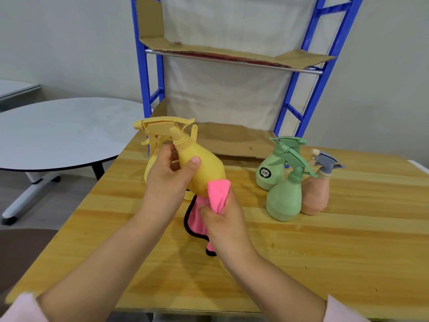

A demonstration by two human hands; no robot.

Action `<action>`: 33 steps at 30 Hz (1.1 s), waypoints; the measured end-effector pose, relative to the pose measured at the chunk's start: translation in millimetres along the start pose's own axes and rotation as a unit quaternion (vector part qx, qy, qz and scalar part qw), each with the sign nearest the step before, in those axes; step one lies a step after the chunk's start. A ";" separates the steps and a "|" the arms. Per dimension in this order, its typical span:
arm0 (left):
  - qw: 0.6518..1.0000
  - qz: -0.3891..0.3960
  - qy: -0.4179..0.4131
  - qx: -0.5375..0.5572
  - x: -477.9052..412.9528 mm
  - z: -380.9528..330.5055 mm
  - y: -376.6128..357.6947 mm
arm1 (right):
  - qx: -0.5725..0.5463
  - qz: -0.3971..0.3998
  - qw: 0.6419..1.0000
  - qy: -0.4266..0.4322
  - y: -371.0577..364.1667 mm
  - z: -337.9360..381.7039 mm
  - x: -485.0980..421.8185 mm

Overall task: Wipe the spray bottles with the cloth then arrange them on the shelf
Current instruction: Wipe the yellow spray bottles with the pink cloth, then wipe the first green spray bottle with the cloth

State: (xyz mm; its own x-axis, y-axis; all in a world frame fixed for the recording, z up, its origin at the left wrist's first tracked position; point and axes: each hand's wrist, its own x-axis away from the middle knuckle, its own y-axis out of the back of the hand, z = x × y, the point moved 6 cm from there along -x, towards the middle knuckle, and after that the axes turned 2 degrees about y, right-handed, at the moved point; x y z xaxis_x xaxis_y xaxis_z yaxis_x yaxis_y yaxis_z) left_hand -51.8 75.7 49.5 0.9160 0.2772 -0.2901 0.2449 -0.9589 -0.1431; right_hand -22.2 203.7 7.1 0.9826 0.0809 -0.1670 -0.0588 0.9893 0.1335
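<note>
**Yellow bottle mid-wipe**

The blue-framed, cardboard-lined shelf point(232, 60) waits behind the light wooden table point(301, 252). Above the table, your left hand point(167, 180) grips the yellow plastic spray bottle point(204, 168) tilted, so the black-edged pink cloth point(217, 194) bunched in your right hand point(222, 219) reaches its base.

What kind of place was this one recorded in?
Probably a plain office or workroom set up for the task rather than a home: a wooden table in front of a blue metal shelf lined with cardboard, a round white table on a wheeled base beside it, and bare walls.
</note>
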 end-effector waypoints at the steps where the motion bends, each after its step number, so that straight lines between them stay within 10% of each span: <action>1: 1.000 -0.001 -0.002 -0.020 0.3 -0.2 2.0 | 0.001 0.002 1.000 -0.006 0.8 -1.7 1.2; 24: 0.950 -0.022 0.034 -0.309 7.4 43.4 75.1 | 0.252 0.031 0.959 0.126 9.9 -5.4 4.0; 33: 0.920 -0.197 -0.013 -0.339 49.0 18.5 68.2 | 0.332 0.012 0.926 0.177 38.5 2.3 9.8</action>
State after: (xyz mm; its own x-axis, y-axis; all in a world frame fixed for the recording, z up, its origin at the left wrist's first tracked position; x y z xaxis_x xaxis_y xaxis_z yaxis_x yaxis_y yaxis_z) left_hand 3.9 25.0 8.0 0.7085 0.6036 -0.3657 0.7057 -0.5983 0.3795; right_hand -14.4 242.3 12.9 0.8561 0.2535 -0.4504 0.1568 0.7030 0.6937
